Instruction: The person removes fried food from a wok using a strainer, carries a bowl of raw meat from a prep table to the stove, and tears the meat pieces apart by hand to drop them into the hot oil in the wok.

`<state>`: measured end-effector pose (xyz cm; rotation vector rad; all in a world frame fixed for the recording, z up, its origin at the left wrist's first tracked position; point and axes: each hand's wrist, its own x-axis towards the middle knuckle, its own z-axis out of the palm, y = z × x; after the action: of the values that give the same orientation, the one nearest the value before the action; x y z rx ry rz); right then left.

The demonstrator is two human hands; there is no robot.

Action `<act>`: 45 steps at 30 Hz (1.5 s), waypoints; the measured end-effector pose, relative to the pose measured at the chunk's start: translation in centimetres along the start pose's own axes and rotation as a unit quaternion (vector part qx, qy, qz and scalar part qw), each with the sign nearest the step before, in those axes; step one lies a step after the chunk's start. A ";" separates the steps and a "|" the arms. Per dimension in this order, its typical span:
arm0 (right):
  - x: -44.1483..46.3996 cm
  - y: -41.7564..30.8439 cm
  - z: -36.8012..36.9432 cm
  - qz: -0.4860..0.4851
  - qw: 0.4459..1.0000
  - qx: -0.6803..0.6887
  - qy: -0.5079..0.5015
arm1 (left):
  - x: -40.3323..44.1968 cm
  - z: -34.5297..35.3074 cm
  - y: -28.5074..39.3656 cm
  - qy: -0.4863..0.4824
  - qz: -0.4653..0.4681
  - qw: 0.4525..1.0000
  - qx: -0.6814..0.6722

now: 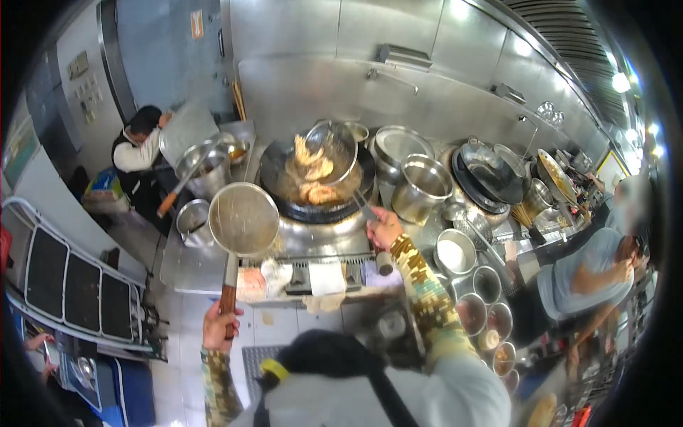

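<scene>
My left hand [219, 326] is wrapped round the wooden handle of a round mesh strainer [244, 219], which is held over the counter's front, left of the wok. My right hand [385, 229] grips the handle of a metal ladle [332, 151] that reaches up over the wok [275, 174]. Golden fried pieces [308, 151] are at the ladle's left edge, and more fried pieces [318, 192] lie lower down in the wok. Whether the upper pieces rest on the ladle or are falling from it, I cannot tell.
Left of the wok stand a pot [208, 179] and a smaller pot [192, 217]. Right are steel pots [421, 186], a second wok [485, 171] and seasoning bowls [486, 285]. One person [137, 153] is at the back left, another [583, 274] at the right.
</scene>
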<state>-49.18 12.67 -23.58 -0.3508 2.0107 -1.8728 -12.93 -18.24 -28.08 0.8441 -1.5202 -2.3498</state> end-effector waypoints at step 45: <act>12.0 1.9 -3.4 0.039 0.921 -0.388 0.016 | -0.8 0.6 2.9 -0.014 0.003 0.999 -0.029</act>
<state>-61.35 10.83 -26.50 -0.4265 2.6703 -0.9552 -13.04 -18.66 -25.06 0.7935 -1.4554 -2.3990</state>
